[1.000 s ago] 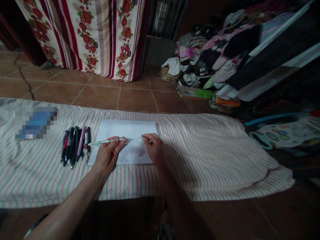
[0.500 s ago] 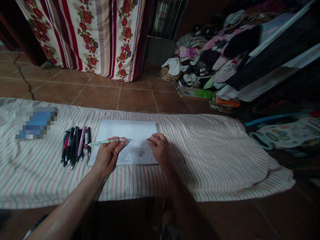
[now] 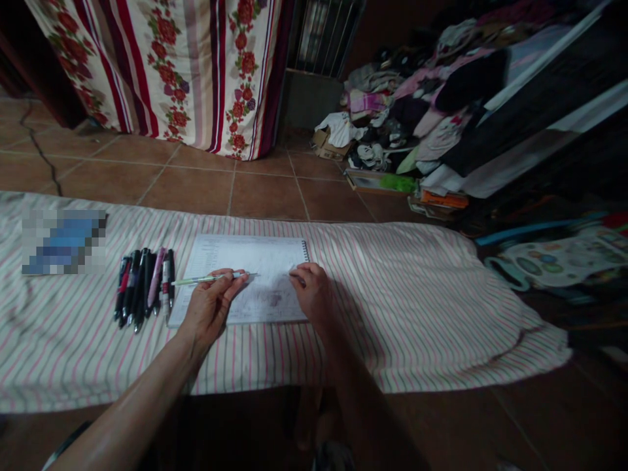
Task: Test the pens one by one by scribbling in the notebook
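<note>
My left hand [image 3: 213,304] pinches a slim pale green pen [image 3: 193,280] level above a spiral notebook [image 3: 245,248], its thin tip pointing right. My right hand [image 3: 314,291] is closed in a pinch over the notebook's right side, near the spiral edge; whatever sits between those fingertips is too small to make out. A gap separates the two hands. Dark smudges or writing mark the lower part of the page. Just left of the notebook lies a row of several pens [image 3: 142,288], mostly black, with one pink.
A striped cloth [image 3: 402,301] covers the low surface under the notebook. A blurred-out blue item [image 3: 66,242] rests at the far left. Beyond are floor tiles [image 3: 196,176], a floral curtain [image 3: 196,78], and heaped clothes [image 3: 407,104] at the back right.
The view has shifted slightly, so the pens and notebook appear a little further left. Both hands keep nearly the same pose, with the pen still in my left hand.
</note>
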{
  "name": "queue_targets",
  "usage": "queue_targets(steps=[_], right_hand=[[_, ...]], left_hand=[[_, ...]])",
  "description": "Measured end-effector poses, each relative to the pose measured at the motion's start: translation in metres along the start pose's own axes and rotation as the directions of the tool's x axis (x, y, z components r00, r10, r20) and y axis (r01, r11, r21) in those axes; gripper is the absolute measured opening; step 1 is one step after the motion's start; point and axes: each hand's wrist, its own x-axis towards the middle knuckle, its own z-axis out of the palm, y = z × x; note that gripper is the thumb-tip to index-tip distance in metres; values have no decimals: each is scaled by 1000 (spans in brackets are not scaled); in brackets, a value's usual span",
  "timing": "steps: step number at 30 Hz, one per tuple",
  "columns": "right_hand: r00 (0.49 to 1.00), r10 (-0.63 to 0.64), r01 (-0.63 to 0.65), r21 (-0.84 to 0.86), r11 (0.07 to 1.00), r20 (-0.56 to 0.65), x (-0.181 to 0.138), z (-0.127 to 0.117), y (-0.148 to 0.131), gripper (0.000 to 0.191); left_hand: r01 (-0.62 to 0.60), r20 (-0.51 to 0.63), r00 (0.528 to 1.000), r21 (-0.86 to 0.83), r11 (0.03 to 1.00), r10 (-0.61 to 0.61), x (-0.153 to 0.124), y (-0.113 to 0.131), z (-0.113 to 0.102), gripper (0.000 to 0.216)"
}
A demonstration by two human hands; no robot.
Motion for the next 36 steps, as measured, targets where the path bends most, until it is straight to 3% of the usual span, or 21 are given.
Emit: queue_targets(steps=[11, 15, 24, 30, 36], right_hand=[[999, -12, 13, 14, 1000, -51, 0, -2, -4, 18], [994, -1, 15, 129, 992, -105, 2, -3, -14, 21], [997, -75, 73, 421, 904, -14, -2, 5, -36, 28], [984, -165, 124, 428, 895, 61, -5, 5, -45, 24], [982, -189, 166, 380, 910, 23, -4, 6, -53, 13]], left_hand=[[5, 11, 1000, -11, 1000, -5, 2, 0, -2, 21], [-5, 33, 999, -21, 1000, 6, 2, -1, -3, 21], [33, 58, 998, -66, 997, -29, -2, -2, 1, 25], [51, 68, 997, -51, 997, -48, -1, -4, 2, 23], [55, 104, 993, -43, 998, -50, 0, -9, -1, 19]])
